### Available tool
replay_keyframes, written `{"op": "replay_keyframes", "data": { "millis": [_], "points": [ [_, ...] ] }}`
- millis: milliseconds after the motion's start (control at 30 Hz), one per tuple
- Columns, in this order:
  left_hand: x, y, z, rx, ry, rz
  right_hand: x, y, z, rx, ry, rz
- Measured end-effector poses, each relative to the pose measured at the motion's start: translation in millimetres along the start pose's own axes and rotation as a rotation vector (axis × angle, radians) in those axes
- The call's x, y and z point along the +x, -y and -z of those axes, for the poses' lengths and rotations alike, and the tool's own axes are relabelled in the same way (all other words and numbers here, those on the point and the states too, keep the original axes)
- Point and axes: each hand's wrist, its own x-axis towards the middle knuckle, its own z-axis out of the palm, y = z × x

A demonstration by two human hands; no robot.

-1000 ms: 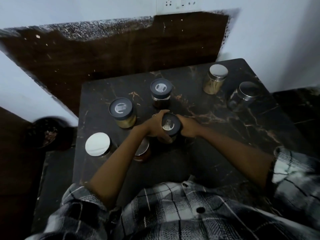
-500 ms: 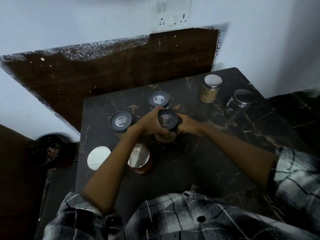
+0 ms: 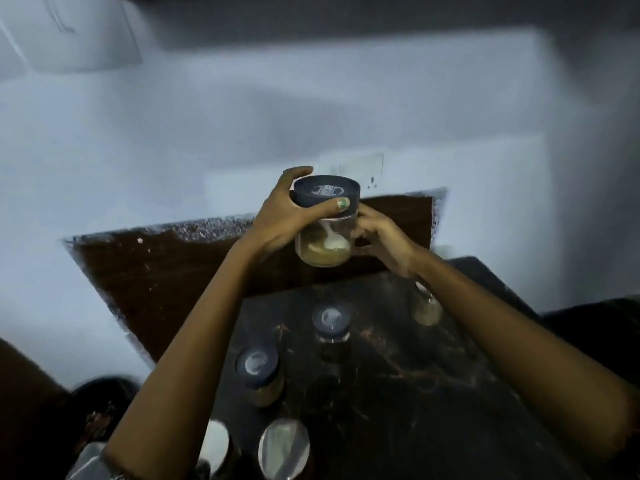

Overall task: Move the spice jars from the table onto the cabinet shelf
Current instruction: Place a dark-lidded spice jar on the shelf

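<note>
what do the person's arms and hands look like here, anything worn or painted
Both forearms are bare up to the lower frame edge. A bit of pale, light-coloured sleeve cuff shows at the bottom left, on the left arm. The left hand has green polish on its thumbnail. The right hand shows no polish or ring that I can make out; the picture is blurred.

Dim light, frame blurred. Pale blue-white wall fills the upper view. Dark brown panel with a ragged speckled top edge lies low on the wall. Switch plate, faint, just above the panel. Black marble-patterned table stands directly in front of the panel.
</note>
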Motion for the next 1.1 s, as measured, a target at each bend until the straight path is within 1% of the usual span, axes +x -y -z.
{"op": "replay_keyframes", "data": {
  "millis": [133, 300, 333, 400, 467, 500, 567, 633, 700, 833, 900, 1000, 1100],
  "points": [
    [22, -54, 12, -0.081, -0.194, -0.115, 11, 61, 1, 0.0, -0.02, 0.185],
    [47, -109, 24, -0.213, -0.366, -0.187, 25, 117, -4, -0.011, -0.087, 0.41],
    [50, -120, 27, -0.245, -0.387, -0.199, 27, 126, -7, -0.042, -0.14, 0.469],
    [57, -136, 32, -0.291, -0.431, -0.211, 26, 136, -17, -0.132, -0.324, 0.579],
    [60, -149, 36, -0.296, -0.489, -0.213, 24, 139, -27, -0.323, -0.54, 0.718],
    [61, -154, 36, -0.286, -0.514, -0.205, 22, 140, -33, -0.44, -0.613, 0.772],
    [61, -163, 33, -0.226, -0.55, -0.179, 23, 140, -45, -0.624, -0.705, 0.826],
    [60, -167, 31, -0.164, -0.554, -0.184, 27, 142, -50, -0.654, -0.756, 0.861],
    [58, -171, 33, -0.145, -0.507, -0.217, 31, 152, -45, -0.537, -0.712, 0.873],
    [52, -175, 47, -0.176, -0.412, -0.314, 29, 181, -24, -0.273, -0.423, 0.771],
    [49, -173, 52, -0.172, -0.382, -0.356, 28, 192, -16, -0.181, -0.317, 0.75],
    [44, -169, 54, -0.19, -0.292, -0.386, 32, 203, -9, -0.064, -0.23, 0.763],
    [42, -166, 57, -0.189, -0.218, -0.404, 35, 209, -7, -0.033, -0.149, 0.762]
  ]
}}
